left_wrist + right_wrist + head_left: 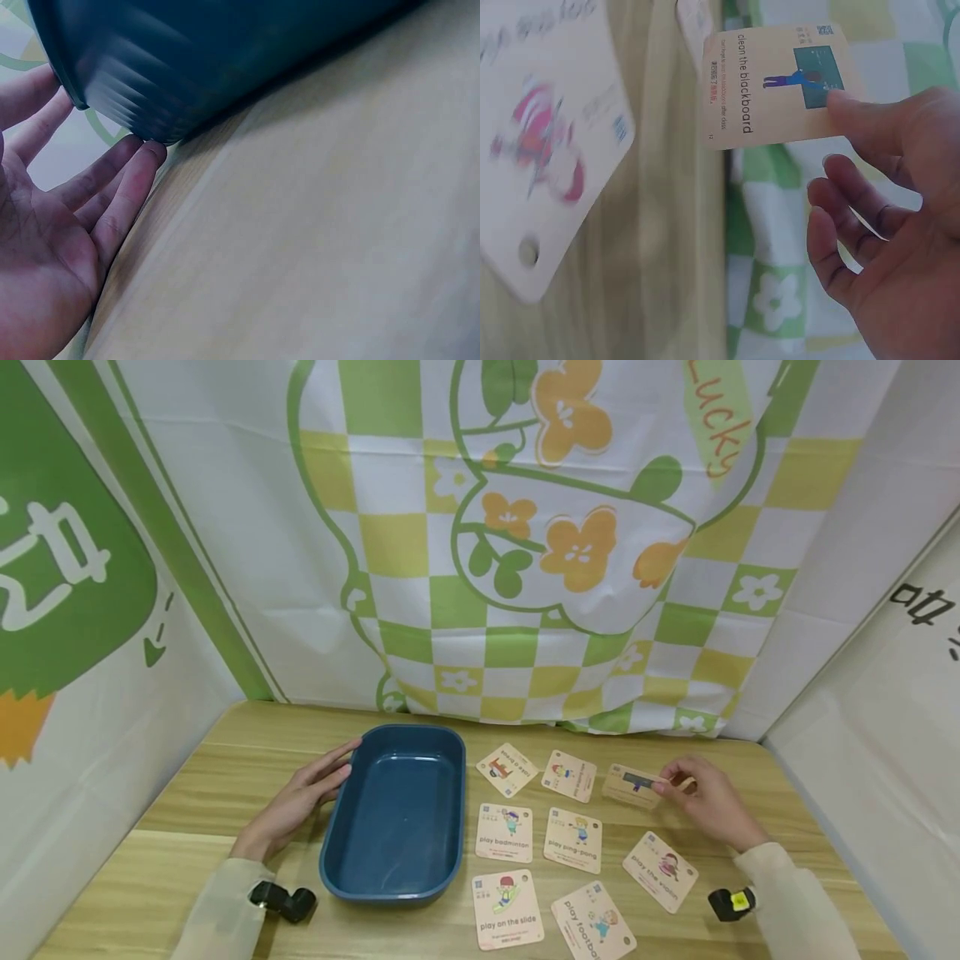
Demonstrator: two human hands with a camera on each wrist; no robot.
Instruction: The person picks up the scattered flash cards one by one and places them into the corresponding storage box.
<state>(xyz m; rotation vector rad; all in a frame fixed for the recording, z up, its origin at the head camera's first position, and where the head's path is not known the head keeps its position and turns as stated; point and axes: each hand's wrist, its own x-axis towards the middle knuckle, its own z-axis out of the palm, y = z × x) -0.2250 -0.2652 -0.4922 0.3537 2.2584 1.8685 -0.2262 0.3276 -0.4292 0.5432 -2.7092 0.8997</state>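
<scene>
Between thumb and forefinger, my right hand (701, 797) pinches a "clean the blackboard" flashcard (780, 86); the other fingers are loosely bent below it. In the head view this card is tilted, close over the table at the back right. My left hand (296, 802) rests against the left side of a dark blue tray (335, 827), fingers nearly straight. The left wrist view shows those fingertips touching the tray's outer wall (142, 60). Nothing lies inside the tray. Closest to the right hand is the "play the violin" card (660, 871).
Several other flashcards lie face up right of the tray, among them "play badminton" (505, 833), "play ping-pong" (573, 840), "play on the slide" (507, 910) and "play football" (594, 922). A patterned cloth (525, 677) hangs behind the wooden table (187, 810).
</scene>
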